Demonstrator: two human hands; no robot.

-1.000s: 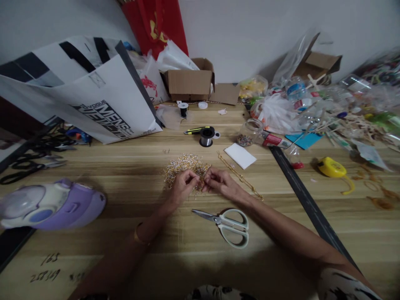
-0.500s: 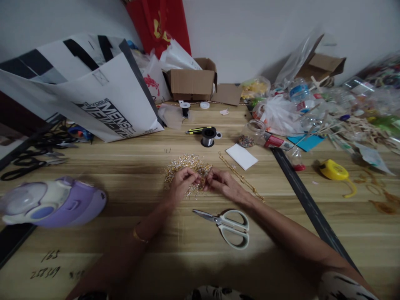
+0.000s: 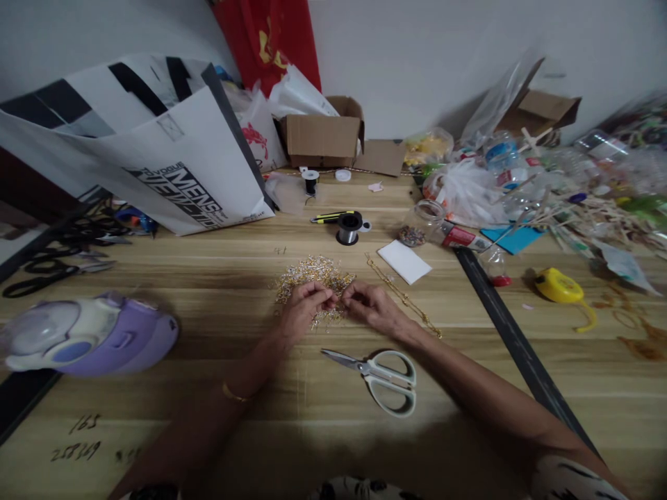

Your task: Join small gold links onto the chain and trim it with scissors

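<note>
A pile of tiny gold and silver metal pieces [image 3: 313, 271] lies on the wooden table, and both hands are over its near side. My left hand [image 3: 308, 305] is closed, thumb and forefinger pinched together. Facing it a short way to the right, my right hand [image 3: 372, 305] is pinched shut as well. Whatever the fingertips hold is too small to make out. To the right of the pile lies a gold chain [image 3: 404, 297], partly beside my right wrist. Scissors with pale handles [image 3: 378, 378] rest on the table nearer to me, blades slightly apart.
Beyond the pile stand a wire spool [image 3: 348, 229], a yellow-black cutter [image 3: 333, 217] and a glass jar of beads [image 3: 417, 226]. A folded white paper [image 3: 404, 261] lies right of it. A purple appliance [image 3: 104, 333] sits left; a yellow tape measure [image 3: 558, 285] lies far right.
The hands stay at the pile with fingers still pinched; only slight finger shifts show. The whole view has moved a little. The scissors and chain lie as before.
</note>
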